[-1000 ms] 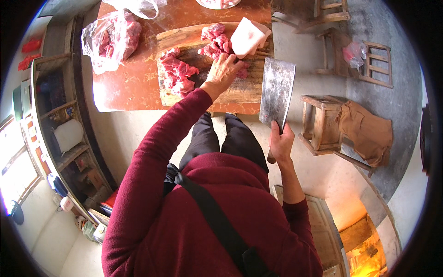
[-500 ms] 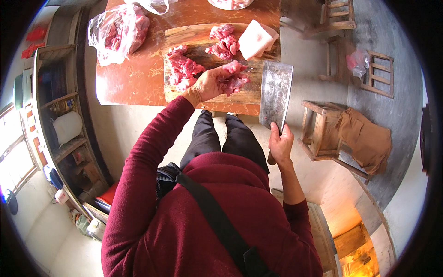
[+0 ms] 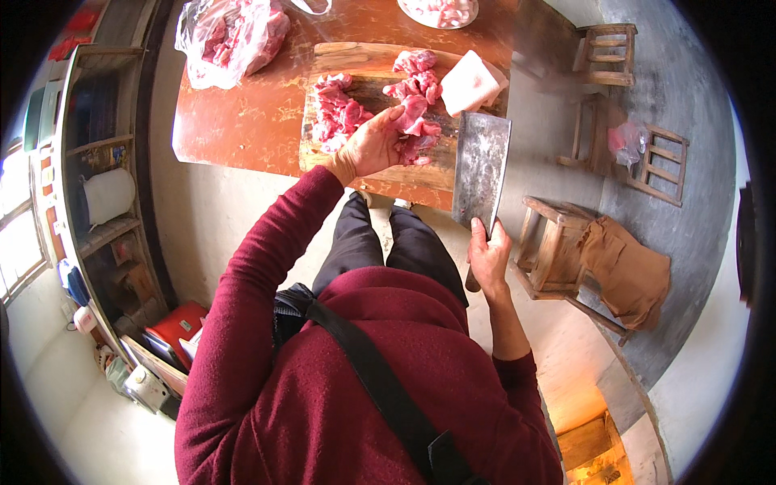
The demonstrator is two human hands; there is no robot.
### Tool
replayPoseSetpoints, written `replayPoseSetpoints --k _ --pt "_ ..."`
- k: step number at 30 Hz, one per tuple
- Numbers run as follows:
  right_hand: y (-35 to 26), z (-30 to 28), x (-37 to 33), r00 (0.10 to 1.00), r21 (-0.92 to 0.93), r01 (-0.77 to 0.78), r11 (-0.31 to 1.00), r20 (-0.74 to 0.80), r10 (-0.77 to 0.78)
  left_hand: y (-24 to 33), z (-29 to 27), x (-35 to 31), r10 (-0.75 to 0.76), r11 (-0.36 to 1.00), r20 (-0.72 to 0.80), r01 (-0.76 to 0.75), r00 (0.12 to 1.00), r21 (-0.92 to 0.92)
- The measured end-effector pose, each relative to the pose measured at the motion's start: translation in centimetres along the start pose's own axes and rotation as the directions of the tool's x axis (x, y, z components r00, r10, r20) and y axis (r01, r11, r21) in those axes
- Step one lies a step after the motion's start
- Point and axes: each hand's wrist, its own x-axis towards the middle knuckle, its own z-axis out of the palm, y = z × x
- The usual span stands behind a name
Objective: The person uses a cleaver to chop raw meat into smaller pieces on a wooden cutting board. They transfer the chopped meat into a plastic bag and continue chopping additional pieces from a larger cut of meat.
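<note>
My left hand (image 3: 372,146) is closed on a piece of raw meat (image 3: 414,123) over the wooden cutting board (image 3: 356,53). The thumb shows on the meat; the other fingers are partly hidden. My right hand (image 3: 490,260) grips the handle of a cleaver (image 3: 482,166), its broad, stained blade upright beside the board's right edge. A pile of raw meat chunks (image 3: 335,109) lies on the board left of my left hand. More meat pieces (image 3: 415,65) lie at its far side, next to a pale, thick slab (image 3: 472,82) that looks like fat or skin.
The board rests on a reddish-brown table (image 3: 234,129). A clear plastic bag of meat (image 3: 230,40) and a white dish of pale pieces (image 3: 440,12) are on it too. Wooden stools (image 3: 558,212) stand to the right, one bearing a brown cloth (image 3: 626,267). Shelves (image 3: 105,234) line the left.
The meat in my left hand has turned and now lies lower, touching or close to the other pieces. The cleaver stays at the board's right. The whole view has shifted slightly.
</note>
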Motion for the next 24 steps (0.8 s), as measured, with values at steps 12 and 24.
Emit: replayPoseSetpoints --k 12,24 --pt "-0.7 0.4 0.8 0.999 -0.029 0.025 0.999 0.032 -0.024 -0.4 0.3 -1.7 0.104 0.866 -0.174 -0.003 0.979 0.5" --pt "-1.3 1.4 1.3 0.992 -0.053 0.084 0.995 0.099 -0.078 -1.6 -1.8 -4.1 0.018 0.998 -0.163 -0.009 0.986 0.058"
